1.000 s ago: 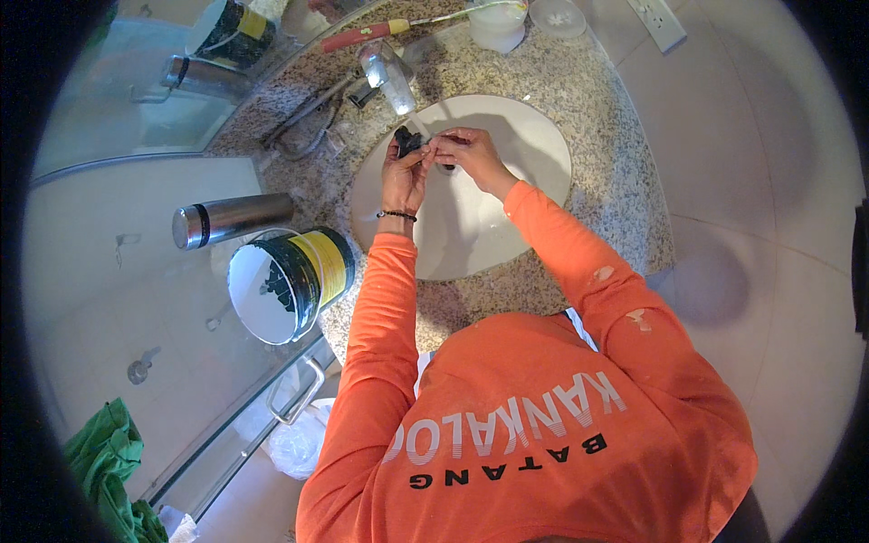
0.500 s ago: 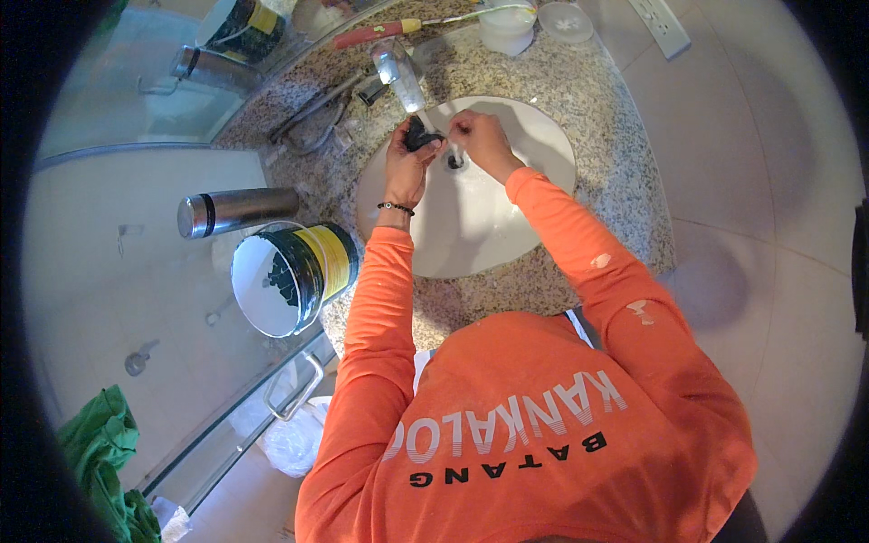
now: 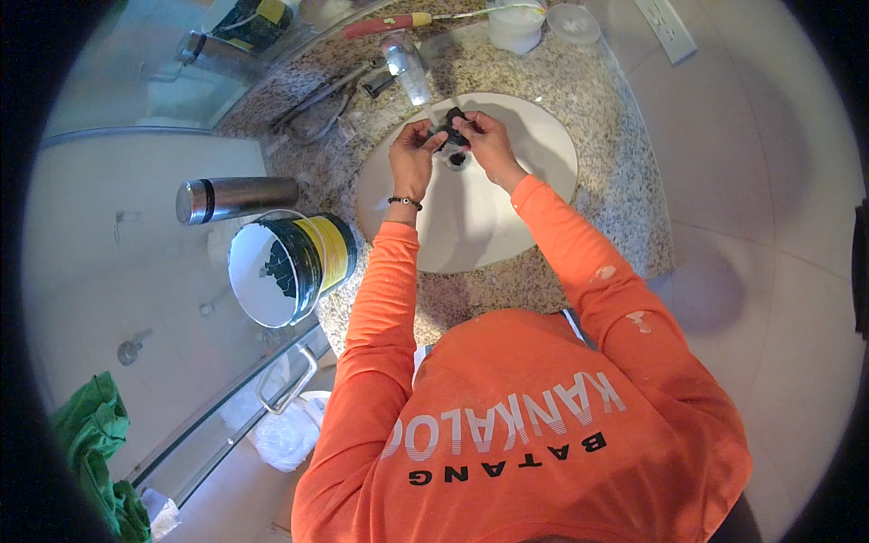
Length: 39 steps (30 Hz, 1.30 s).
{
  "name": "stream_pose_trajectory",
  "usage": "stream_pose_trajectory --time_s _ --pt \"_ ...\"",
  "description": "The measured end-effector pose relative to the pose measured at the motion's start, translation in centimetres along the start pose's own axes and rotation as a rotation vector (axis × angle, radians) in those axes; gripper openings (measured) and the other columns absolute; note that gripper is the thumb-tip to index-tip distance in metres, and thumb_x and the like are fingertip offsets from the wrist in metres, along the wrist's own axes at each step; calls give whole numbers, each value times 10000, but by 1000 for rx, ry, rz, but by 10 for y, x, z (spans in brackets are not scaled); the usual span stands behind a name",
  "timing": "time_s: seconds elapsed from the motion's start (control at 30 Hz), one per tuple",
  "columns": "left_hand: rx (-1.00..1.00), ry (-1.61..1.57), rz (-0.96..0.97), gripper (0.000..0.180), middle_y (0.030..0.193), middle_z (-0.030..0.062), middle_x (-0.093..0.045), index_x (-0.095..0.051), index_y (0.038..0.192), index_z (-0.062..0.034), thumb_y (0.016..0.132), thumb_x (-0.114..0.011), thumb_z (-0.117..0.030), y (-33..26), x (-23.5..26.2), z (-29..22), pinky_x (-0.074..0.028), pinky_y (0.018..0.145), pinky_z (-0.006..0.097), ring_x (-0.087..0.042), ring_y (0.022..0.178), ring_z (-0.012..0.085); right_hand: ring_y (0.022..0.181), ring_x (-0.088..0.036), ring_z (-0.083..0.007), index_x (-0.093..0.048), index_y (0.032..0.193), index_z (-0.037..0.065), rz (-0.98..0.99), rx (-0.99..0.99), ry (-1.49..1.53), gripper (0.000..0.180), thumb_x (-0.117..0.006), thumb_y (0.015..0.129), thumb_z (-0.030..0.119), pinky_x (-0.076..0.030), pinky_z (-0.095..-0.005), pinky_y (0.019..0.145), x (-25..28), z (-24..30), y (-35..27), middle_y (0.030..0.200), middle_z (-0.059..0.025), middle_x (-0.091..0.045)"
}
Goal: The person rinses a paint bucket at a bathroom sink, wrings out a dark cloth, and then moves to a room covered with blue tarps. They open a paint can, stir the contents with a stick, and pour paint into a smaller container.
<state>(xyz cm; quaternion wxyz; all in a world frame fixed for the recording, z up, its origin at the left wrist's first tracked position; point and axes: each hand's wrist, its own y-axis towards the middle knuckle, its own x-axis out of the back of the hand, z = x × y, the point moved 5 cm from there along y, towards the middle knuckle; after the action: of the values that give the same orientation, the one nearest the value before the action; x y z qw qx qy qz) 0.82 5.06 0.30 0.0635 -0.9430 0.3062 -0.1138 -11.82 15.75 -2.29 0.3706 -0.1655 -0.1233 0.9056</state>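
- Head view: two bare hands working over an oval white sink, set in a speckled stone surface.
- Small black item: between the two hands, above the upper part of the sink, near the drain; exact kind unclear at this size.
- Left hand: fingers bent, tips pinched at the left side of the black item; dark beaded bracelet on the wrist.
- Right hand: fingers closed on the right side of the same item, thumb across it.
- Chrome faucet: just above the hands, spout toward the sink; thin stream of water falling beside the item.
- Left of sink: steel flask; below it, dark green bucket with yellow label and wire handle.
- Behind faucet: red-handled tool; farther right, white tub with a round translucent lid beside it.
- Both sleeves orange, reaching the wrists.
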Motion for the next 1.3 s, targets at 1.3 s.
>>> stream_pose_trajectory --time_s 1.3 --pt "-4 -511 362 185 983 22 -724 -660 1102 -34 996 -699 -180 -65 41 -168 -580 751 276 -680 830 88 947 -581 -80 -633 945 86 729 207 71 112 -727 940 147 -444 -268 902 -2 143 -81 1029 13 -666"
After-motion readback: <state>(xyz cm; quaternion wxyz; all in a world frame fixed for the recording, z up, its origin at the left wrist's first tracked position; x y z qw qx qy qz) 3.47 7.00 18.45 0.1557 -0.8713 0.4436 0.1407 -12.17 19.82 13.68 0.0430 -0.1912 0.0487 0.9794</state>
